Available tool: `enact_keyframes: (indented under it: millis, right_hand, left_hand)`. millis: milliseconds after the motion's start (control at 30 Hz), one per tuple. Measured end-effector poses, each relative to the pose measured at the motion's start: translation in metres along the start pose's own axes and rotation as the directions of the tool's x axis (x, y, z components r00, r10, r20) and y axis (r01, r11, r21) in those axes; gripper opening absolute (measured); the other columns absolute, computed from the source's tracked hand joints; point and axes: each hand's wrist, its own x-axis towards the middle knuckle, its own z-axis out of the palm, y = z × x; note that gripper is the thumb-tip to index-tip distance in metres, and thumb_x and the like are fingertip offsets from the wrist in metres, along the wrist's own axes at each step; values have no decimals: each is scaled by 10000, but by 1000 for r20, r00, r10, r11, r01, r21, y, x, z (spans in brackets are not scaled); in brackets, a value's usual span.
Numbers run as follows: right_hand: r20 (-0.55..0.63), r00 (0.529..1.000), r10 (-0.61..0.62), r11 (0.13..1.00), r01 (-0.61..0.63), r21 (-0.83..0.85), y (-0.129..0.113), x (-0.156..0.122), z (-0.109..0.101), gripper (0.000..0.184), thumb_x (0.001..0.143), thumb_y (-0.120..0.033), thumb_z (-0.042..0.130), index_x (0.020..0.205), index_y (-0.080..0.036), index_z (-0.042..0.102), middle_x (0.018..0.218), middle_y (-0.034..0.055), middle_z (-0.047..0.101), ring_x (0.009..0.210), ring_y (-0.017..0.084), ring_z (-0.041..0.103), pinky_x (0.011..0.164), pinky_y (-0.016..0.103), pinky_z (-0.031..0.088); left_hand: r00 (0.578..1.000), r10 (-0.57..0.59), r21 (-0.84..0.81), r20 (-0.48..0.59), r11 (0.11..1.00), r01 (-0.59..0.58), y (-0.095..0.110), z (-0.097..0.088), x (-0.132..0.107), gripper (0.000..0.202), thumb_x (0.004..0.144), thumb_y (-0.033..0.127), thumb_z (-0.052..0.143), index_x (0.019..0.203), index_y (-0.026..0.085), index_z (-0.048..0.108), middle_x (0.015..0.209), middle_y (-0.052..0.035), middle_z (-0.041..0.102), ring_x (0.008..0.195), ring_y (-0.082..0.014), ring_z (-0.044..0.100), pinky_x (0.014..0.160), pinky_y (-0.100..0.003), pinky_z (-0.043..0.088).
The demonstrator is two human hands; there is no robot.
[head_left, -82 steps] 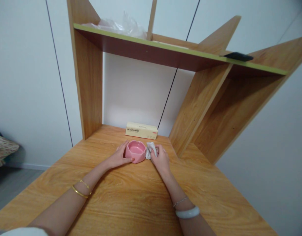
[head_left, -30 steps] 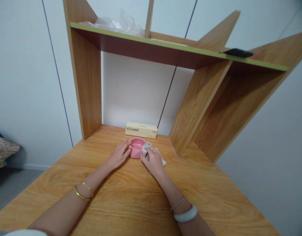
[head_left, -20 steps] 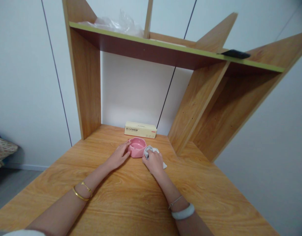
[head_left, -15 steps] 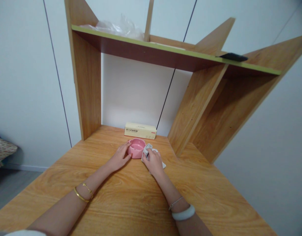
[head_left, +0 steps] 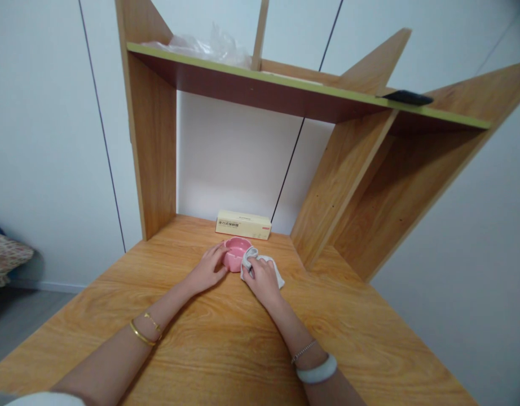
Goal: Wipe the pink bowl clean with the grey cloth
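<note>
A pink ashtray [head_left: 233,260], round with notches in its rim, rests on the wooden desk [head_left: 226,344]. From its left side my left hand [head_left: 209,269] grips it, thumb at the front and fingers along the rim. My right hand [head_left: 262,277] is closed on a light grey-white cloth [head_left: 273,265]. The bunched part of that cloth presses against the right front of the ashtray, while a loose corner trails onto the desk at the right. My fingers and the cloth hide part of the ashtray's right side.
Just behind the ashtray lies a long cream box [head_left: 243,224] with printed lettering. Wooden side panels [head_left: 156,141] hold up a shelf [head_left: 251,84] with clear plastic [head_left: 213,48] and a flat black object [head_left: 408,97] on it. Patterned fabric [head_left: 8,256] hangs at the far left.
My right hand has shifted the cloth slightly left and toward me along the ashtray's right front. My left hand keeps hold of the ashtray. The view has moved a little.
</note>
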Motion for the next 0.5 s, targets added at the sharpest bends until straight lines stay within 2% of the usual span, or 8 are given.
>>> enact_keyframes:
  millis: [167, 367, 500]
  right_hand:
    - [32, 997, 63, 998, -62, -22, -2, -2, -2, 145, 785, -286, 483, 777, -198, 599, 763, 45, 645, 800, 191, 539, 747, 297, 257]
    - [-7, 997, -79, 996, 79, 40, -7, -3, -5, 162, 802, -301, 460, 815, -210, 593, 756, 23, 633, 783, 175, 539, 733, 289, 247]
    - [44, 999, -26, 999, 27, -19, -7, -3, -3, 163, 784, -295, 471, 775, -202, 605, 758, 45, 642, 773, 192, 542, 726, 304, 240]
  left_hand:
    - [1000, -16, 27, -6, 1000, 16, 2, -3, 0, 423, 710, 187, 507, 1131, 202, 475, 1386, -109, 319, 1276, -268, 283, 1033, -468, 271]
    - [1000, 23, -11, -3, 1000, -23, 6, -4, 0, 384, 696, 186, 518, 1079, 197, 489, 1372, -101, 347, 1274, -272, 275, 1033, -475, 265]
    - [999, 47, -5, -4, 999, -47, 8, -7, -1, 354, 711, 192, 518, 1064, 175, 504, 1373, -111, 347, 1277, -274, 263, 1039, -475, 243]
